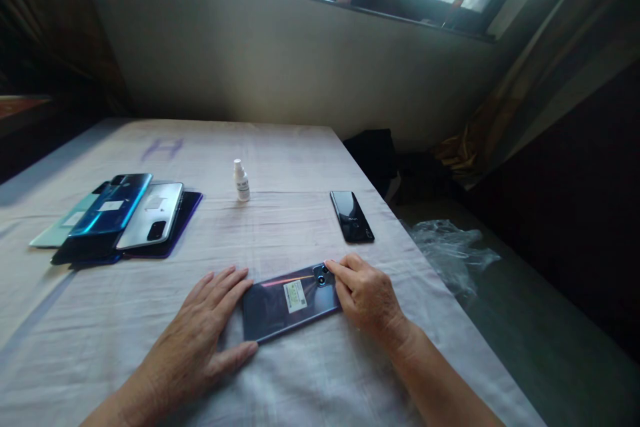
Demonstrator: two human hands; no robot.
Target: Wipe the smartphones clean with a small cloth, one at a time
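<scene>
So, quick count of what's on the cloth-covered table (300,147):
- one small white dropper bottle (241,180)
- one black phone (351,215) lying alone
- a pile of phones (120,217), four or five, hard to tell
- one purple-grey phone (287,300) face down at the near edge, white sticker on its back, camera at its right end
- left hand (200,340) flat and open against its left end; right hand (365,293) loosely curled, fingertip by the camera, neither gripping

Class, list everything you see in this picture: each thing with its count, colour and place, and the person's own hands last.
phone under the hands: 1, dark purple-grey with label, lying back up, near table edge
black phone: 1, glossy black, right of centre
stack of phones: about 5, teal, blue, silver, dark, overlapping, table's left
small bottle: 1, white, upright, centre
table cloth: 1, pale
plastic wrap: 1, clear, right of table
left hand: flat at phone's left end
right hand: fingertips at phone's camera end
</scene>
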